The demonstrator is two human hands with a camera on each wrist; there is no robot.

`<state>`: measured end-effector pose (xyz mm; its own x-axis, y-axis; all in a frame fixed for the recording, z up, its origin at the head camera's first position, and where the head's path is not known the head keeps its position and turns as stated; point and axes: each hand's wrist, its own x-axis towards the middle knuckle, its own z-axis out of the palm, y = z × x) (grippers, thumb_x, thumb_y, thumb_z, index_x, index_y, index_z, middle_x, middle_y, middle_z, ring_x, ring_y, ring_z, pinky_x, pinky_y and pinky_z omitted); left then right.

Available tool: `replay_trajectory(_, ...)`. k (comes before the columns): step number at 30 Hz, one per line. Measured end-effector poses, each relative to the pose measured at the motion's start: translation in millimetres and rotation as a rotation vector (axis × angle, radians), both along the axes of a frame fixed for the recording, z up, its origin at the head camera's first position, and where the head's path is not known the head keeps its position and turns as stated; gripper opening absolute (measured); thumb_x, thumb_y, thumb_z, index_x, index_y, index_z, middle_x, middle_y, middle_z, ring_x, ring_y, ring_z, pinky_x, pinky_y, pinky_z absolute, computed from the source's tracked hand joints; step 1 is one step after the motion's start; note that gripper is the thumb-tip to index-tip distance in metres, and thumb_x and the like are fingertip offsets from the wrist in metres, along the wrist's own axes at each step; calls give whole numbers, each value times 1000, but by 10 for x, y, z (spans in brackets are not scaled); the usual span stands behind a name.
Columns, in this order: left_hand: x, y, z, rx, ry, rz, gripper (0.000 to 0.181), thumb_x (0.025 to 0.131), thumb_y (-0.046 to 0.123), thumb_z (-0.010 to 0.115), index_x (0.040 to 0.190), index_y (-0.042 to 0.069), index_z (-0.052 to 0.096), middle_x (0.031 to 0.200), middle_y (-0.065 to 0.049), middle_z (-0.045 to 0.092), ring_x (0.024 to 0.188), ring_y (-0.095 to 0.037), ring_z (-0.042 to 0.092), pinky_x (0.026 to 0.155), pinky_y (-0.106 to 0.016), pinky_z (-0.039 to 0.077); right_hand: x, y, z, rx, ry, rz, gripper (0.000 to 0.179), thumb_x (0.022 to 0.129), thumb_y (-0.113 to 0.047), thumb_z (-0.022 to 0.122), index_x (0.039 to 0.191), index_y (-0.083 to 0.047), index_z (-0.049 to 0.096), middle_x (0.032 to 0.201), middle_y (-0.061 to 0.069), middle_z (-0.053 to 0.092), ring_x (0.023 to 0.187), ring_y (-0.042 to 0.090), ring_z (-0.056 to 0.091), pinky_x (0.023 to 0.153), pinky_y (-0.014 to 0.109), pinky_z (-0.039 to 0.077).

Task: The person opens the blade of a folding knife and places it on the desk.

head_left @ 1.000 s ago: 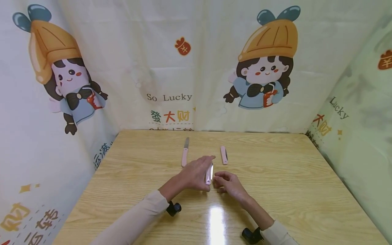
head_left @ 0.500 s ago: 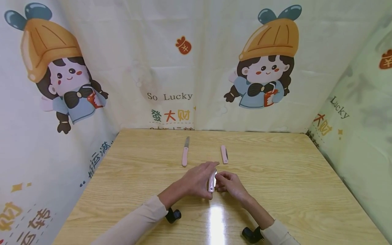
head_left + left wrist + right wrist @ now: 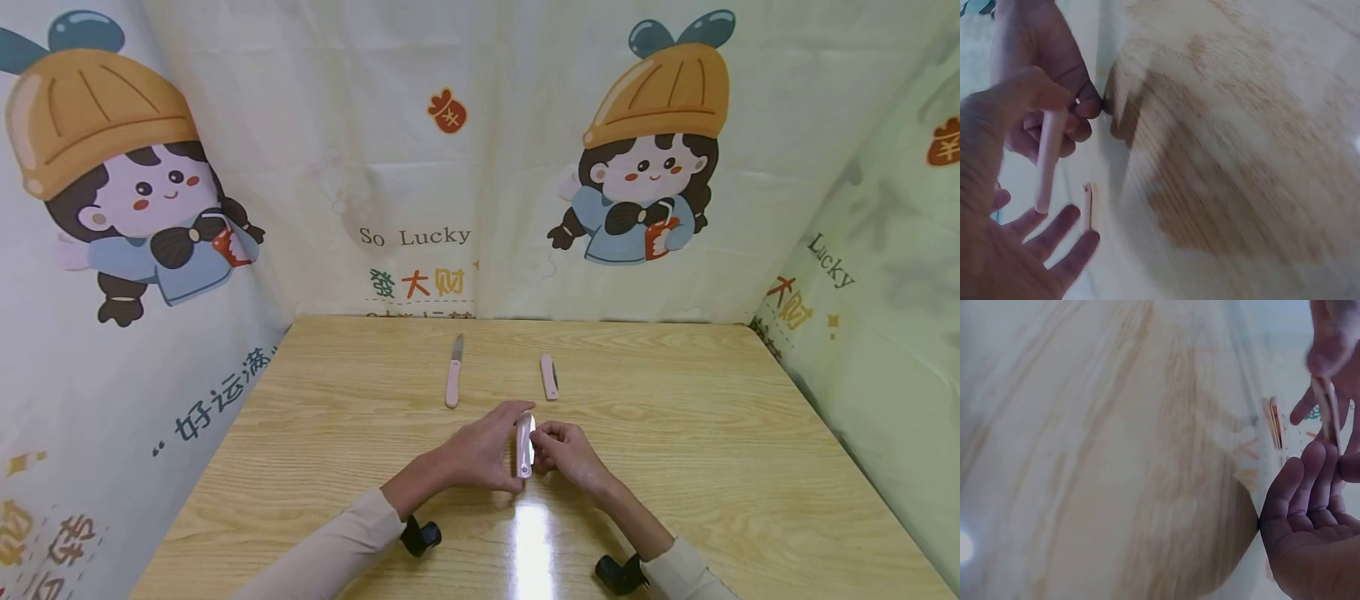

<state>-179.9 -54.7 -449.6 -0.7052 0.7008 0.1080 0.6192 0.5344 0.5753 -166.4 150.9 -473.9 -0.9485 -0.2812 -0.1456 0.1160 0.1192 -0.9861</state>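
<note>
My left hand [image 3: 483, 450] holds a pink folding knife [image 3: 522, 454] at its two ends, thumb at one end and fingertips at the other, above the table. The knife's metal blade lies along the handle on the right side, seemingly folded in. Thumb and fingertips of my right hand [image 3: 570, 457] pinch at the blade's edge. The left wrist view shows the pink handle [image 3: 1052, 156] side-on, with the right hand behind it. In the right wrist view the knife [image 3: 1325, 409] stands between both hands, and its contact with the right fingers is partly hidden.
Farther back on the wooden table [image 3: 675, 417] lie an unfolded pink knife [image 3: 453, 379] and, to its right, a folded pink knife [image 3: 549, 377]. Printed curtains [image 3: 510, 167] hang behind and at both sides of the table.
My left hand has brought the knife slightly nearer to me and to the right. My right fingers, apart from it a second ago, have met the blade side.
</note>
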Motion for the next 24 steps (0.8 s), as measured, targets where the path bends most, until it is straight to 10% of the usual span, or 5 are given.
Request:
replay_trajectory(9, -71, 8, -166, 437, -505, 114, 72, 96, 18, 72, 154, 0, 33, 141, -14, 50, 112, -21, 61, 87, -39, 54, 32, -35, 0, 27, 41, -25, 13, 98, -5, 55, 94, 5, 61, 79, 3, 60, 70, 15, 59, 63, 27, 52)
replay_trajectory(24, -97, 88, -168, 649, -669, 173, 33, 103, 8, 59, 128, -14, 59, 104, -15, 71, 76, -11, 62, 63, -24, 52, 89, -69, 22, 25, 104, -23, 10, 96, -2, 56, 91, 5, 61, 75, 0, 58, 69, 11, 55, 63, 24, 48)
